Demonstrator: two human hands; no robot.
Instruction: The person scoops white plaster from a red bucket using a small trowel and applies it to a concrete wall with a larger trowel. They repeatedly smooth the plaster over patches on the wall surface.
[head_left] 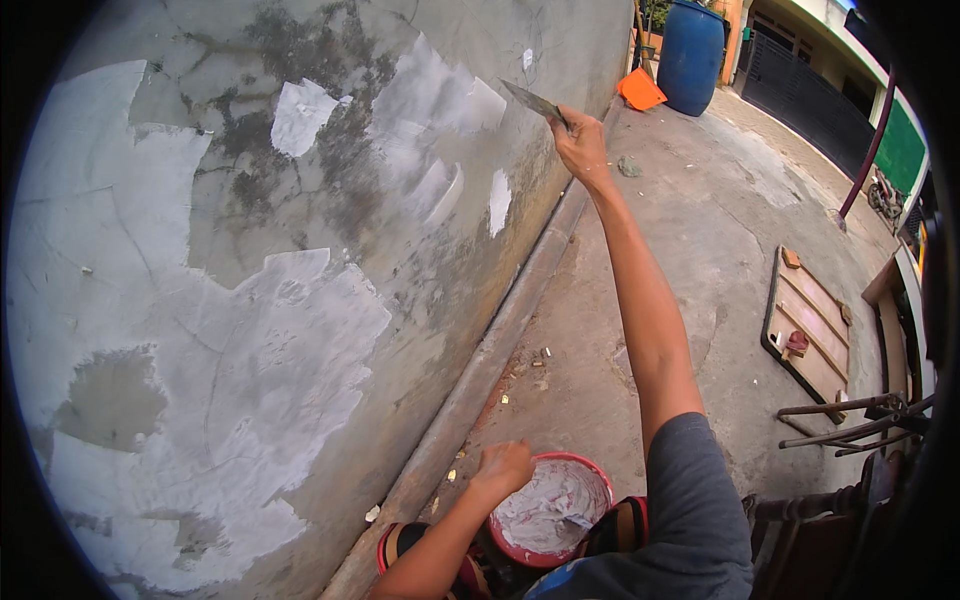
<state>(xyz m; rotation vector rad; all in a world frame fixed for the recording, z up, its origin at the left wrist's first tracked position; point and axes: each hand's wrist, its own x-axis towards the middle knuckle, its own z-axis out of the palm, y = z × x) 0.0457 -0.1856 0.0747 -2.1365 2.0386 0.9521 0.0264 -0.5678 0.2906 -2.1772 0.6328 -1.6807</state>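
Grey, cracked concrete wall (430, 340) sweeping from seven o'clock up to twelve, and it's splashed with ragged white patches (290, 320), the broadest at nine! Up at one o'clock, the bare right hand (582, 145) has fingers wrapped round a flat, thin-bladed metal scraper (535, 100), its tip aimed toward ten, right by the wall; contact or not, I cannot tell. Down at six, the bare left hand (507, 466) is loosely curled beside a round red bucket (575, 458); whether it grips anything, I can't tell. Inside that bucket, between five and six, sits thick whitish paste (545, 500). Out past one o'clock, a tall blue plastic barrel (690, 58) beside a bright orange dustpan (641, 90); at three, a wooden-ribbed rectangular panel (812, 315) lies on the ground.
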